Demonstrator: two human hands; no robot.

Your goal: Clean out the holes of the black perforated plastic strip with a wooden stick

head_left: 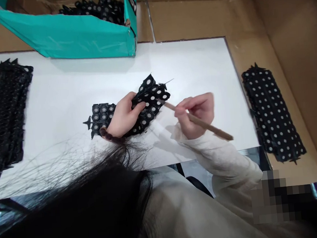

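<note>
My left hand (pixel 123 116) is closed on a black plastic sheet of small round parts with white dots (pixel 152 93), lifting and bending its right end off the white work surface (pixel 68 90). The sheet's left end (pixel 100 115) lies flat. My right hand (pixel 196 115) grips a thin brown stick (pixel 204 124) like a pencil. The stick's tip touches the raised sheet near its right edge.
A teal box (pixel 63 34) holding more black parts stands at the back. A thick stack of black sheets (pixel 2 111) lies at the left. Another dotted stack (pixel 272 113) rests on cardboard (pixel 288 46) at the right. Dark hair (pixel 79 201) hangs across the lower view.
</note>
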